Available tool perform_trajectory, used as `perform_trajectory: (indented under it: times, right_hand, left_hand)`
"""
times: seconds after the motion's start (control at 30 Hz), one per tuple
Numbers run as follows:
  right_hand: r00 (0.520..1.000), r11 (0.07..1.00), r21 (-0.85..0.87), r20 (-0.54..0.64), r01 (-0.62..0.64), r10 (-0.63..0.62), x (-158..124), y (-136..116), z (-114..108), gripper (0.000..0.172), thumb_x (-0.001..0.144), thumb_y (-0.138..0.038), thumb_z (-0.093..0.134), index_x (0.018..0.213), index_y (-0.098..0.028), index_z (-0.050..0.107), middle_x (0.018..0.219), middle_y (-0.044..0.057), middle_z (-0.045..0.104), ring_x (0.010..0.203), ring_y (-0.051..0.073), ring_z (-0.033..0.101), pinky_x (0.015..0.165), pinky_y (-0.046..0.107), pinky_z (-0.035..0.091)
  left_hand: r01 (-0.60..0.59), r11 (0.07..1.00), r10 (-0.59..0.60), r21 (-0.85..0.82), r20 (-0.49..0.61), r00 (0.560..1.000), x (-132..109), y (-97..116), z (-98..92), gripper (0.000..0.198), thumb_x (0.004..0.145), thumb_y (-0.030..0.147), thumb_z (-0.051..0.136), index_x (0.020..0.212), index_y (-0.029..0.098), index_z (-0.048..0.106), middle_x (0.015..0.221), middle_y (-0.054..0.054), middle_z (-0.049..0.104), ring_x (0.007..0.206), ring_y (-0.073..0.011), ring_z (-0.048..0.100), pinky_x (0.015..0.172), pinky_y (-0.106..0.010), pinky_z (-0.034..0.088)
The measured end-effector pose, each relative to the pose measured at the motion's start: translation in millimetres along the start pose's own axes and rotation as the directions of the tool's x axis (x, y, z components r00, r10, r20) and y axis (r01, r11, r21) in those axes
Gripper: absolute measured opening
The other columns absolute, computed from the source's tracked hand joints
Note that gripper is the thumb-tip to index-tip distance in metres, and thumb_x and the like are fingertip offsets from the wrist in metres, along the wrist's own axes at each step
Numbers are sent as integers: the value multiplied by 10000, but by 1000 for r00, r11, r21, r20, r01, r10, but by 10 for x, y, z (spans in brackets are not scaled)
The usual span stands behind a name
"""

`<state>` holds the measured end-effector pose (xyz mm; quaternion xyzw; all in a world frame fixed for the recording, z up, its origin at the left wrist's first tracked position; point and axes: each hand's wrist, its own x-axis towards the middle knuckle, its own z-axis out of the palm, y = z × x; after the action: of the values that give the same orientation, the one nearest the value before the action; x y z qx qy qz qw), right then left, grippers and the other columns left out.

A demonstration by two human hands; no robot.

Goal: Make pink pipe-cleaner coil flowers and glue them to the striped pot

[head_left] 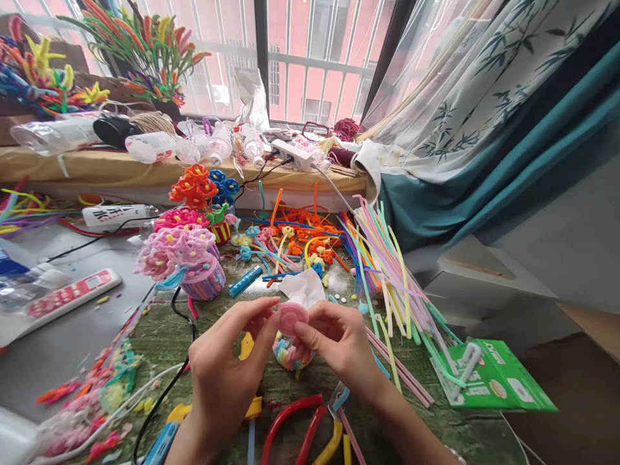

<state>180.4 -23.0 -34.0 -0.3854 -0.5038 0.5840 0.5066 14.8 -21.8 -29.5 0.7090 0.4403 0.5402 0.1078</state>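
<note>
**Green tabletop around the fingers**

On my feed, the mottled green tabletop (152, 352) carries red-handled pliers (290, 405) nearer me than the fingers (334, 329), pastel pipe cleaners (392, 290) to their right, and a white tissue (304, 287) just beyond them.

Light source: we see daylight coming through the window (314, 58) ahead of us, lighting the scene from the far side.
Brightness: we find the whole picture bright, with strong, saturated colours.
Glare: we see pale highlights on the plastic bottles (150, 147) and a milky glow through the sheer curtain (465, 84).
Shadows: we see only soft, faint shadows beneath the left hand (227, 368) and right hand (339, 342) on the table (159, 349).
Focus: we find the pink pipe-cleaner coil (293, 318) fairly sharp, without obvious motion blur.
Distortion: we see wide-angle bending towards the edges, where the window bars lean.
</note>
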Motion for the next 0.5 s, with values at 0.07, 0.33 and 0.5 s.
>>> perform_trajectory:
  times: [0.07, 0.33, 0.5]
  right_hand:
    - [1000, 1000, 14, 10, 8, -8, 3, 2, -11, 255, 832, -413, 771, 798, -170, 702, 598, 5, 701, 505, 141, 653, 516, 240, 537]
    - [1000, 998, 53, -9, -30, 30, 39, 9, -22, 274, 813, -427, 788, 859, -159, 752, 669, 10, 722, 491, 127, 654, 459, 212, 490]
    - [999, 996, 82, -42, -21, 25, 45, 13, -25, 265, 785, -414, 810, 799, -154, 758, 576, -5, 689, 453, 120, 626, 435, 203, 479]
  left_hand:
    - [-35, 998, 36, 45, -16, 999, -7, -6, -1, 200, 862, 123, 715, 1042, 209, 715, 869, 18, 758, 679, -95, 702, 687, -190, 551]
    - [-33, 999, 33, 20, 20, 999, 27, 26, 1, 120, 876, 165, 713, 974, 230, 734, 847, 47, 793, 649, -90, 728, 662, -148, 566]
    - [-148, 983, 145, 111, 30, 989, 59, 6, -9, 86, 893, 145, 679, 934, 210, 718, 832, 17, 784, 672, -118, 731, 689, -192, 577]
